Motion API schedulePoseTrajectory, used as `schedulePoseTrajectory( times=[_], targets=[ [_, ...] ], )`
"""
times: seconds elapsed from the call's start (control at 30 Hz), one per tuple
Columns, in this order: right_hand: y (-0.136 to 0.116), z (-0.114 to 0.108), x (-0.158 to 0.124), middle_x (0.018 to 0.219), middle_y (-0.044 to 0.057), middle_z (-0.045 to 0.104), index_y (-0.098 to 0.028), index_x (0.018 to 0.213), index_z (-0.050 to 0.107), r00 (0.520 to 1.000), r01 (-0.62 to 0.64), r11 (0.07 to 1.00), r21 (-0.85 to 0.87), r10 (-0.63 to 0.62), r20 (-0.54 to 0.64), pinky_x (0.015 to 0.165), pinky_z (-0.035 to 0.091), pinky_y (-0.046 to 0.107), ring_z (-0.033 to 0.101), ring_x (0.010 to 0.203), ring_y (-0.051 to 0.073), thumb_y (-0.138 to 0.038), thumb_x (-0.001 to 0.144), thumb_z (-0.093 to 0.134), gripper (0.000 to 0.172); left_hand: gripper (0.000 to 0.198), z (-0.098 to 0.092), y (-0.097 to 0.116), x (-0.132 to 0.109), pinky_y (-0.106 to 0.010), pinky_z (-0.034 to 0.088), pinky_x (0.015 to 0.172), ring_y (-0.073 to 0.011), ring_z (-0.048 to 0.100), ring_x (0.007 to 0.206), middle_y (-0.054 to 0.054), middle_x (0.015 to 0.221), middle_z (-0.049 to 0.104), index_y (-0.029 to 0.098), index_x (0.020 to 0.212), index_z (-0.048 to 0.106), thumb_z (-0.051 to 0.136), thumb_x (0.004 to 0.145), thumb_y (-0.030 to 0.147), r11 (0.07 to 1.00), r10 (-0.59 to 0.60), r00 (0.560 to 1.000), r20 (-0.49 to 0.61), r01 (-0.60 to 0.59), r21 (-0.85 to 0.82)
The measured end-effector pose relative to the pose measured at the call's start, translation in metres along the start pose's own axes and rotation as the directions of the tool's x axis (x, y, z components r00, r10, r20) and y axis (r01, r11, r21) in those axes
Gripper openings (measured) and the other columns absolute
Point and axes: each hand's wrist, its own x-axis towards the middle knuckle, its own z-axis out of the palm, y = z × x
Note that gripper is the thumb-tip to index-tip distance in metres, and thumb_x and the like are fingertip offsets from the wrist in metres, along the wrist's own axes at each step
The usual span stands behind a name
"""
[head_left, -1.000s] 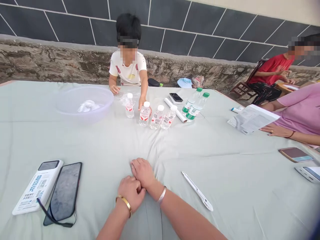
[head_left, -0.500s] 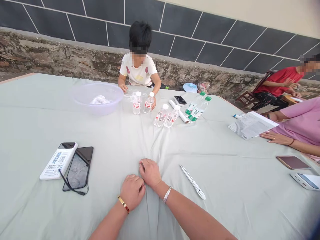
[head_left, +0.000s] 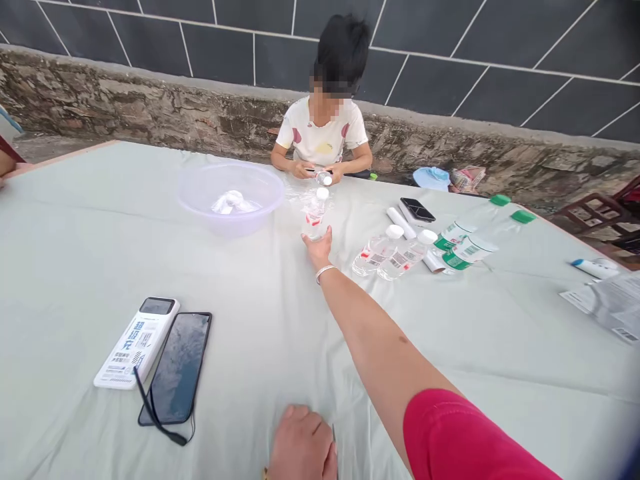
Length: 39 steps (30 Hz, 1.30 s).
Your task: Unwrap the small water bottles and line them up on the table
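Moved vs. 0.5 s prior: right hand [head_left: 319,250] was taken from beside left hand [head_left: 303,443] and stretched far across tablecloth [head_left: 250,287] to small water bottle [head_left: 315,215].

- Bottle: was stood upright, white cap on, just right of clear plastic bowl [head_left: 197,200], in front of child [head_left: 323,133].
- R. fingers: were closed round bottle's lower body, thumb at its left.
- L. hand: was rested at near edge, knuckles up, fingers curled together; nothing was seen in it.

Handling (judged):
- Grip should be kept low and light, as thin plastic would likely dent.
- Bottle should be held upright and lifted clear of bowl rim before being drawn back.
- Arm should be kept off two small bottles [head_left: 393,248] laid to the right.

Other changes noted:
- Second small bottle [head_left: 325,179], previously stood beside this one, was now held in child's two hands.
- View was swung rightward; pen and pink-sleeved person were lost from it.
- Power bank [head_left: 137,341] and phone [head_left: 176,367] were left as placed.
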Motion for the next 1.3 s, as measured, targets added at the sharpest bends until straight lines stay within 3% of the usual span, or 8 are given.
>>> schedulePoseTrajectory(
  times=[0.17,0.3,0.57,0.7,0.83,1.03,1.17,1.3],
  targets=[
    [-0.007,0.018,0.033,0.13,0.014,0.052,-0.015,0.138,0.029,0.991,-0.137,0.991,0.003,0.137,0.005,0.1,0.034,0.035,0.049,0.119,0.023,-0.049,0.075,0.062,0.079,0.011,0.026,-0.006,-0.002,-0.035,0.038,0.049,-0.0202,0.055,0.057,-0.008,0.055,0.057,0.023,0.056,0.056,0.056,0.064,0.015,0.999,0.008,1.0,0.014,-0.009,0.033],
    [0.003,0.002,0.007,0.122,0.012,0.058,-0.017,0.131,0.035,0.995,-0.095,0.995,-0.02,0.095,0.028,0.094,0.039,0.032,0.056,0.111,0.02,-0.046,0.074,0.064,0.07,0.011,0.022,-0.006,-0.004,-0.035,0.038,0.052,-0.0201,0.055,0.058,-0.007,0.057,0.057,0.023,0.057,0.056,0.054,0.065,0.016,1.0,0.013,0.999,-0.046,-0.012,0.014],
    [0.087,-0.113,-0.16,0.107,0.008,0.066,-0.019,0.118,0.046,0.948,0.187,0.972,0.144,-0.217,0.234,0.085,0.046,0.033,0.062,0.097,0.021,-0.044,0.071,0.066,0.057,0.022,-0.027,0.001,0.005,-0.032,0.039,0.063,-0.0181,0.054,0.065,-0.003,0.064,0.059,0.021,0.061,0.051,0.042,0.08,0.015,0.998,-0.057,0.996,-0.063,0.055,-0.033],
    [0.118,-0.173,-0.254,0.104,0.009,0.067,-0.019,0.114,0.051,0.944,0.162,0.97,0.183,-0.207,0.258,0.084,0.048,0.035,0.063,0.095,0.024,-0.047,0.07,0.066,0.054,0.021,-0.035,-0.004,0.008,-0.028,0.037,0.062,-0.0156,0.052,0.064,-0.001,0.062,0.056,0.02,0.061,0.048,0.041,0.081,0.019,0.99,-0.09,0.99,-0.111,0.078,-0.115],
    [0.122,-0.207,-0.312,0.095,0.008,0.068,-0.019,0.103,0.057,0.933,0.095,0.988,0.125,-0.132,0.335,0.075,0.048,0.033,0.063,0.085,0.024,-0.056,0.075,0.057,0.046,0.019,-0.037,-0.007,0.008,-0.024,0.034,0.061,-0.0132,0.049,0.062,0.001,0.061,0.053,0.02,0.06,0.047,0.043,0.079,0.021,0.976,-0.16,0.98,-0.119,0.139,-0.166],
    [0.1,-0.213,-0.328,0.072,0.008,0.066,-0.018,0.067,0.057,0.912,-0.049,0.968,-0.247,0.144,0.385,0.057,0.041,0.03,0.061,0.066,0.022,-0.071,0.08,0.033,0.059,0.024,-0.038,0.009,-0.003,-0.023,0.034,0.059,-0.0122,0.048,0.059,0.003,0.057,0.051,0.021,0.061,0.046,0.042,0.083,0.031,0.929,-0.311,0.946,-0.091,0.283,-0.237],
    [0.088,-0.22,-0.325,0.071,0.01,0.065,-0.019,0.071,0.059,0.912,0.089,0.912,-0.4,0.087,0.402,0.058,0.039,0.03,0.063,0.07,0.024,-0.069,0.085,0.024,0.063,0.034,-0.032,0.028,-0.011,-0.026,0.036,0.068,-0.0134,0.053,0.062,0.003,0.062,0.057,0.021,0.069,0.05,0.035,0.087,0.045,0.929,-0.315,0.942,-0.118,0.281,-0.241],
    [0.106,-0.255,-0.309,0.08,0.01,0.066,-0.02,0.084,0.063,0.949,0.117,0.858,-0.5,0.052,0.311,0.064,0.04,0.03,0.063,0.08,0.023,-0.055,0.092,0.025,0.052,0.036,-0.025,0.046,-0.013,-0.034,0.035,0.081,-0.0197,0.058,0.078,-0.001,0.07,0.063,0.021,0.072,0.054,0.042,0.083,0.053,0.926,-0.367,0.921,-0.133,0.348,-0.148]
  ],
)
